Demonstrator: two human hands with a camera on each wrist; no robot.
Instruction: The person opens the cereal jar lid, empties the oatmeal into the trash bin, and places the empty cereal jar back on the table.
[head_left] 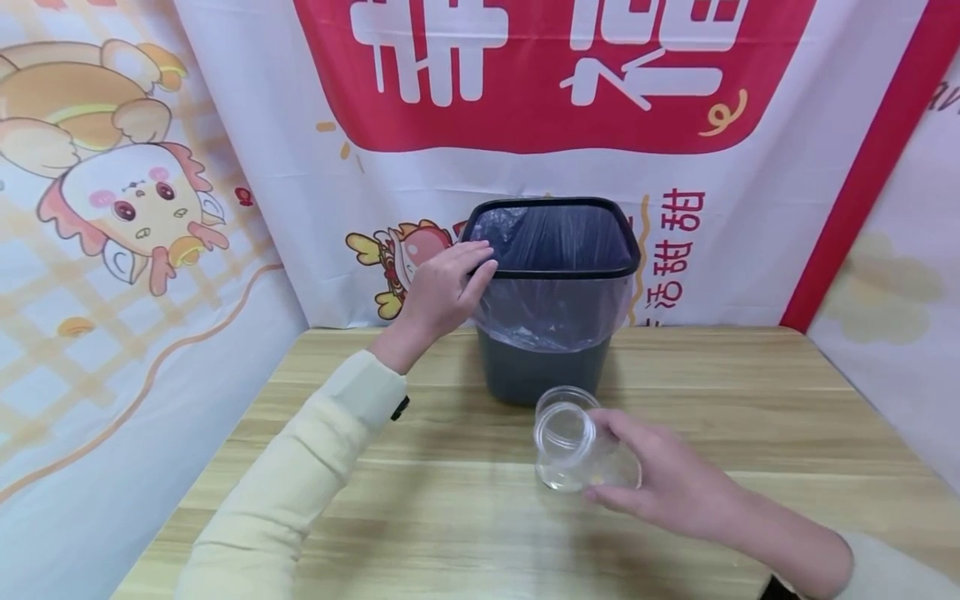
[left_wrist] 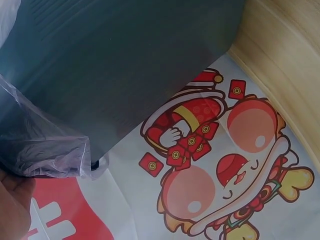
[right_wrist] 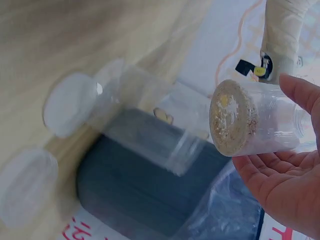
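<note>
In the head view my right hand (head_left: 667, 483) grips a clear plastic jar (head_left: 615, 467), tilted with its mouth to the left. The right wrist view shows brown crumbs (right_wrist: 230, 120) at the bottom of this held jar. A second clear jar (right_wrist: 145, 115) is behind it, blurred in the right wrist view; its rim shows in the head view. My left hand (head_left: 446, 287) holds the near left corner of a dark grey trash bin (head_left: 543, 371), fingers over the black rim. A clear bag (head_left: 555, 308) lines the bin and folds down outside.
The bin stands on a wood-grain table (head_left: 420, 500) near its back edge, against a printed cloth (head_left: 390, 183). Another printed cloth (head_left: 150, 317) hangs at the left. A pale round object (right_wrist: 27, 185), blurred, lies near the second jar.
</note>
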